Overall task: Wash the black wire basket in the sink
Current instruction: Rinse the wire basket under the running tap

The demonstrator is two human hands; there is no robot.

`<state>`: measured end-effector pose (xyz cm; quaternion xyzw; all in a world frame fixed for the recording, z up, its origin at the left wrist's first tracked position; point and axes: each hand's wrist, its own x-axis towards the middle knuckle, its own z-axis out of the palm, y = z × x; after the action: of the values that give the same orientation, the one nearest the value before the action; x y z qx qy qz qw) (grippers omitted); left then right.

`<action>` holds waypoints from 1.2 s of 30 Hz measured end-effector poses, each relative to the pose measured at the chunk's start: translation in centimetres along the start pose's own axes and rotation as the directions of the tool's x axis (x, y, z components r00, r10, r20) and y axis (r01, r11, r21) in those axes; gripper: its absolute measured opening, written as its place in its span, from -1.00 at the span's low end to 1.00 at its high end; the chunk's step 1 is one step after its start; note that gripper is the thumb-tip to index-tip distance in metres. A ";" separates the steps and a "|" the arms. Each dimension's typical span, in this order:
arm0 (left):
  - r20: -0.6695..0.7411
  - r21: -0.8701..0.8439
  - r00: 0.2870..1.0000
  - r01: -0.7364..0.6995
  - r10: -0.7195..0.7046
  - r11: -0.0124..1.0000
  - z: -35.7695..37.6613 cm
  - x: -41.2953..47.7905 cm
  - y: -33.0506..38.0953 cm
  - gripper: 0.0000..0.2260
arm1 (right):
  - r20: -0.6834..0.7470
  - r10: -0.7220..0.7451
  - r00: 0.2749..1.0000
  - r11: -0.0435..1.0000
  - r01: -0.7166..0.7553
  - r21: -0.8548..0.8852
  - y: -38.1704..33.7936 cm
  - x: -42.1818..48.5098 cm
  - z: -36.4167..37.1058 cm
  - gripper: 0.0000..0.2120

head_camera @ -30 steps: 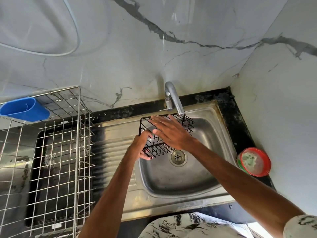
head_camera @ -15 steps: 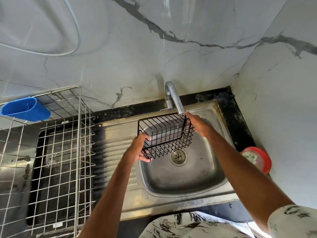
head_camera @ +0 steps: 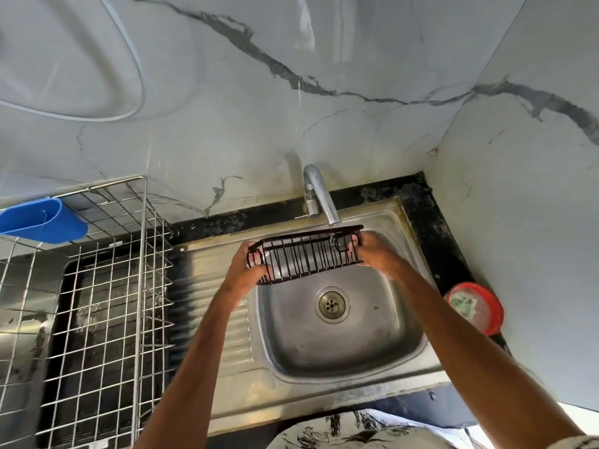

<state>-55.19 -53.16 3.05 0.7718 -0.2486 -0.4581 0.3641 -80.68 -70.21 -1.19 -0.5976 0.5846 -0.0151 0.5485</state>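
Gripping the black wire basket (head_camera: pixel 308 256) by its two short ends, the hands hold it in the air over the back edge of the sink (head_camera: pixel 389 335), just under the spout of the tap (head_camera: pixel 319 197). The left hand (head_camera: pixel 248 272) is clamped on the left end and the right hand (head_camera: pixel 377 254) on the right end. On both, the fingers curl through the wires, so the fingertips are partly hidden behind the bars. The basket is tilted with one long side facing the camera. Its thin parallel bars are slightly smeared, and its far side cannot be made out. Whether water is running from the spout is hard to tell.

Below the basket, the basin is dull, stained stainless steel with rounded corners and a round perforated drain (head_camera: pixel 332 303). A ribbed draining board lies to its left. The tap is a curved chrome pipe rising at the sink's back edge.

A black stone worktop (head_camera: pixel 431 222) frames the sink at the back and right. Near its right edge stands a round red dish (head_camera: pixel 475 307) holding something pale green and fuzzy, too blurred to identify.

At the left end stands a silver wire dish rack (head_camera: pixel 107 306), cut off by the frame. A blue plastic cup (head_camera: pixel 42 222) hangs on its back corner, also cropped. The walls are glossy grey-veined marble. A black-and-white patterned garment (head_camera: pixel 356 432) shows at the bottom edge.
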 end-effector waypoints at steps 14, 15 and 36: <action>0.328 0.331 0.930 -0.276 0.164 0.902 -0.2 0.7 5.2 -0.41 | 0.365 -0.394 0.843 0.771 0.520 -0.368 -0.5 -7.3 -1.8 -0.71; 0.340 0.324 0.926 -0.277 0.161 0.905 -0.2 0.8 5.3 -0.42 | 0.374 -0.403 0.835 0.782 0.526 -0.334 -0.5 -7.7 -1.8 -0.71; 0.294 -0.242 0.951 0.166 -0.091 0.956 0.4 -1.8 -2.7 -0.23 | 0.279 -0.394 0.876 0.761 0.481 -0.434 -2.0 -7.7 -1.0 -0.86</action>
<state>-56.30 -50.32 1.73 0.6587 -0.1832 -0.6146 0.3936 -82.41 -65.85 5.33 -0.8359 0.3633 0.0570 0.4074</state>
